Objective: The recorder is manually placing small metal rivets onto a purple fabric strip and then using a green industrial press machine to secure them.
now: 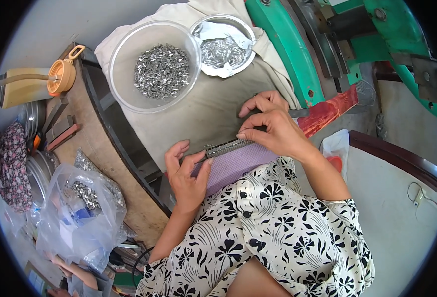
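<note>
A narrow dark metal bar point(227, 148) with a row of small slots or pieces along it lies across a purple checked cloth point(243, 163) on my lap. My left hand point(185, 178) holds the bar's left end between thumb and fingers. Over the bar's right part, my right hand point(274, 126) has thumb and index finger pinched together; anything between them is too small to make out. Beyond the hands stand a clear plastic bowl point(115, 81) of short grey metal pieces and a metal bowl point(248, 30), lined with white plastic, holding thin silver pins.
A beige cloth point(189, 116) covers the work surface under the bowls. At the right rises a green machine point(288, 54). On the left, a wooden table point(99, 163) carries a plastic bag point(80, 222) and an orange container point(61, 76). Another person's arm point(80, 273) shows at lower left.
</note>
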### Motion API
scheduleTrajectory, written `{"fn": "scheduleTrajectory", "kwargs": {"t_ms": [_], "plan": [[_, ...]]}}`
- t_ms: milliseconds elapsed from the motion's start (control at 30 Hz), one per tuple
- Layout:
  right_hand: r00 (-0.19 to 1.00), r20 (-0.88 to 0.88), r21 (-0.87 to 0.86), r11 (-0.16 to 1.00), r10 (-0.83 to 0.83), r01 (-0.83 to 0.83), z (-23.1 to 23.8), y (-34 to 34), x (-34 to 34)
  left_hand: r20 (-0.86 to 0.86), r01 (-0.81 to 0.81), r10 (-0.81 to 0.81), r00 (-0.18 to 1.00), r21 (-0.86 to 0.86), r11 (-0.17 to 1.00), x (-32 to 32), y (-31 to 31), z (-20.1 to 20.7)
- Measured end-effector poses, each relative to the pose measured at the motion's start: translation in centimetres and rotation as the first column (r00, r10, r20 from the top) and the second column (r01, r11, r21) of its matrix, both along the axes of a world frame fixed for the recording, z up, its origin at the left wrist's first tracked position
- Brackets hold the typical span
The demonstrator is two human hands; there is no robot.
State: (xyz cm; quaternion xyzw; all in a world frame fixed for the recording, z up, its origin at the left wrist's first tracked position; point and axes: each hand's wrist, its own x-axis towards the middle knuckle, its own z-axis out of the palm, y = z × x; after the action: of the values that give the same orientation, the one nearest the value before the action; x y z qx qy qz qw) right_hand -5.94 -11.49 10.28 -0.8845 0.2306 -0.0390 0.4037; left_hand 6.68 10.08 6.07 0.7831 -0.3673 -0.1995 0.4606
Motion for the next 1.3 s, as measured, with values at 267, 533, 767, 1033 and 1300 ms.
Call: {"fn": "scheduleTrajectory", "kwargs": {"t_ms": [267, 533, 767, 1033, 1300], "plan": [[0.999, -0.023, -0.031, 0.999, 0.038, -0.039, -0.5, -0.3, -0.6, 0.011, -0.001, 0.001, 1.000, 0.004, 1.000, 0.0, -0.1, 0.0], [0.999, -0.016, -0.083, 0.996, 0.027, -0.029, -0.8, 0.3, -0.1, 0.012, -0.009, 0.009, 1.000, 0.005, 1.000, 0.0, -0.1, -0.3], [1.000, -0.013, -0.087, 0.996, 0.020, -0.021, -0.8, 0.4, -0.4, 0.013, -0.007, 0.006, 1.000, 0.010, 1.000, 0.2, -0.1, -0.2], [1.000, 0.017, -0.053, 0.998, 0.021, -0.020, -1.0, -0.6, -1.2, 0.015, -0.003, 0.003, 1.000, 0.006, 1.000, 0.1, -0.2, -0.1], [0.999, 0.030, -0.079, 0.996, 0.044, -0.042, -0.7, -0.3, -1.2, 0.025, 0.001, -0.001, 1.000, 0.007, 1.000, 0.1, -0.1, -0.2]]}}
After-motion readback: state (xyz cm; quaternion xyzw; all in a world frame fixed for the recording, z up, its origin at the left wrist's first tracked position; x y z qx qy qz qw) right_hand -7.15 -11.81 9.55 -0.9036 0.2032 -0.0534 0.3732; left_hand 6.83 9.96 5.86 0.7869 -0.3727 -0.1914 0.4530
